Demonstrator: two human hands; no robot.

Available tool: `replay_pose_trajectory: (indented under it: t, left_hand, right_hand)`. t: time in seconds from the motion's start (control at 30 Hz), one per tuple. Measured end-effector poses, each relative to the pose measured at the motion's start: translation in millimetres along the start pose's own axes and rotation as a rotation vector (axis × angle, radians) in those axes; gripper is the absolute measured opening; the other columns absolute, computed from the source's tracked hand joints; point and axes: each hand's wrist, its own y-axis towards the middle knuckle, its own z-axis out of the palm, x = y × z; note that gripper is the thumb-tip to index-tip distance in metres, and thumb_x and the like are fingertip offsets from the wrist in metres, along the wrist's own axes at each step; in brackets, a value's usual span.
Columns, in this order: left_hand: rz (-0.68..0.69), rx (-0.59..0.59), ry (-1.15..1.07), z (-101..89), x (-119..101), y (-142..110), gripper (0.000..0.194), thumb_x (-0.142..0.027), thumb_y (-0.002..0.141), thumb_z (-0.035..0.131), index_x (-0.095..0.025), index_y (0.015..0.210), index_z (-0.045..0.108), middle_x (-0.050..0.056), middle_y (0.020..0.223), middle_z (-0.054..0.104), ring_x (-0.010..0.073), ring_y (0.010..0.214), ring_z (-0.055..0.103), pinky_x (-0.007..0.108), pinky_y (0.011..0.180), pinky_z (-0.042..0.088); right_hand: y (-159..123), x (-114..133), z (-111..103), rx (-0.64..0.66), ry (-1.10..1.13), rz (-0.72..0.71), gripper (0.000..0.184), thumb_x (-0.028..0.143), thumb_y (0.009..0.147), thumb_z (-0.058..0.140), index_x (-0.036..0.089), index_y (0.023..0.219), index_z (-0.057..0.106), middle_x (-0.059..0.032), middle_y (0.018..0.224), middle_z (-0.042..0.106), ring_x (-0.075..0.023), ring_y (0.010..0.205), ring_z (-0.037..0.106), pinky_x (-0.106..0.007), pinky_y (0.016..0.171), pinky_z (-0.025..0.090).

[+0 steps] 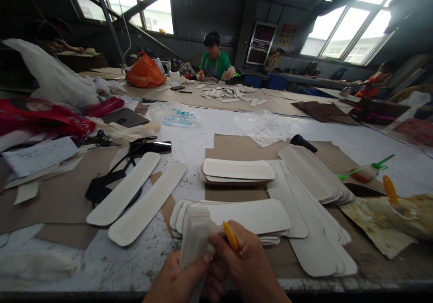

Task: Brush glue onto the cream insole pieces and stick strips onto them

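Near the table's front edge my left hand (179,278) grips a thick stack of white rounded strips (195,235) from below, held upright. My right hand (246,267) is closed too, with a yellow-handled tool (230,236) sticking up between its fingers, and its fingertips press on the side of the same stack. Just beyond the hands lies a flat pile of wider white pieces (250,215). Another neat pile (238,170) sits further back on brown cardboard (237,147).
Two long white strips (135,197) lie at left beside black straps (111,176). Fanned rows of strips (314,195) spread to the right, next to glue bottles (367,172) and stained paper (382,226). A person in green (214,61) works across the table, by an orange bag (146,72).
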Motion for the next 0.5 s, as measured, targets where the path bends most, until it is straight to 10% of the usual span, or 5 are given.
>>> replay_pose_trajectory:
  t: [0.33, 0.5]
  left_hand:
    - [0.1, -0.327, -0.057, 14.0, 8.3, 3.5, 0.041, -0.049, 0.056, 0.076, -0.01, 0.066, 0.069, 0.003, 0.05, 0.061, 0.0126, 0.049, 0.054, 0.021, 0.05, 0.042]
    - [0.151, -0.345, -0.039, 19.5, 13.1, 12.1, 0.044, -0.053, 0.053, 0.076, -0.012, 0.045, 0.059, 0.002, 0.043, 0.055, 0.0111, 0.042, 0.05, 0.02, 0.044, 0.039]
  right_hand:
    - [0.4, 6.2, 5.9, 0.029, 0.642, 0.295, 0.035, 0.045, 0.062, 0.068, 0.02, 0.064, 0.044, 0.0067, 0.043, 0.049, -0.0102, 0.037, 0.046, -0.023, 0.039, 0.041]
    - [-1.4, -2.7, 4.3, 0.005, 0.512, 0.23, 0.029, 0.044, 0.071, 0.059, 0.02, 0.064, 0.044, 0.0069, 0.042, 0.047, -0.0098, 0.036, 0.045, -0.021, 0.038, 0.039]
